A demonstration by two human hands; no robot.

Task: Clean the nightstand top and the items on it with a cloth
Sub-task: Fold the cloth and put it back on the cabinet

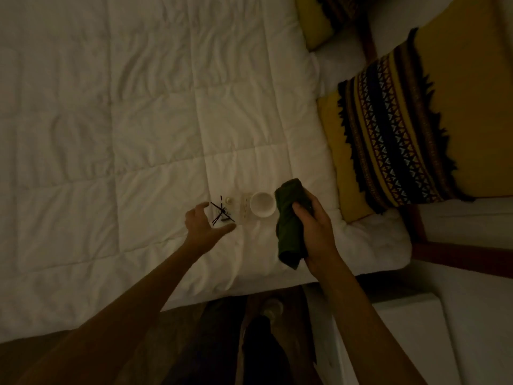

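Note:
My right hand [313, 229] grips a folded dark green cloth [290, 218] above the bed's near edge. Several small items lie on the white quilt [138, 120]: a white cup [262, 204], a pale flat strip [244, 208], a tiny bottle [229, 200] and a small holder with dark thin sticks [222, 213] fanned out. My left hand [204, 226] hovers open just left of the sticks, fingers spread, touching nothing that I can make out. The white nightstand top [410, 329] shows at the lower right, bare in the part I see.
The room is dim. Yellow pillows with dark patterned bands [410, 140] lie at the bed's head on the right, against a reddish wooden frame [458, 254]. My legs and a foot [272, 307] stand on the dark floor between bed and nightstand.

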